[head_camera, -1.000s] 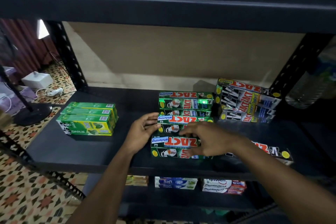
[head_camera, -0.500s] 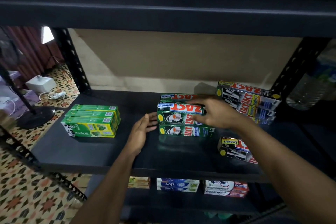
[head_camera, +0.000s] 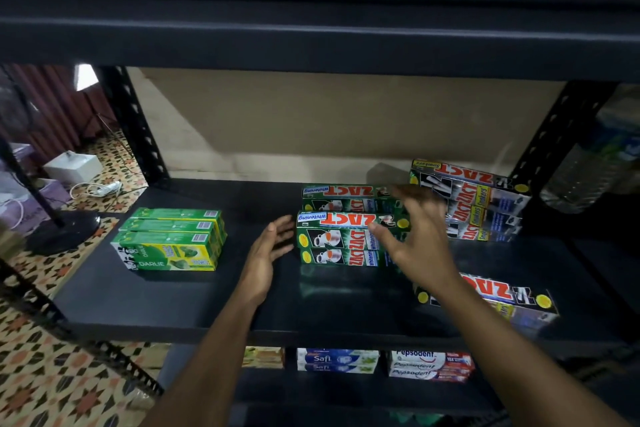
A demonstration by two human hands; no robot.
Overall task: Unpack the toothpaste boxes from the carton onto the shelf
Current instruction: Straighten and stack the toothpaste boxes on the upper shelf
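Green Zact whitening boxes stand stacked in the middle of the black shelf. My left hand hovers open just left of the stack, fingers spread, a small gap from it. My right hand is open in front of the stack's right end, holding nothing and blurred. A pile of Zact smokers boxes sits at the back right. One more Zact smokers box lies near the front right, partly behind my right forearm. No carton is in view.
Green Darlie boxes are stacked at the shelf's left. On the shelf below lie Safi boxes and Pepsodent boxes. An upper shelf beam hangs overhead. A fan base stands on the patterned floor at left.
My right hand has let go of the top green Zact box and drawn back open. My left hand has opened and eased slightly away from the stack's left end.
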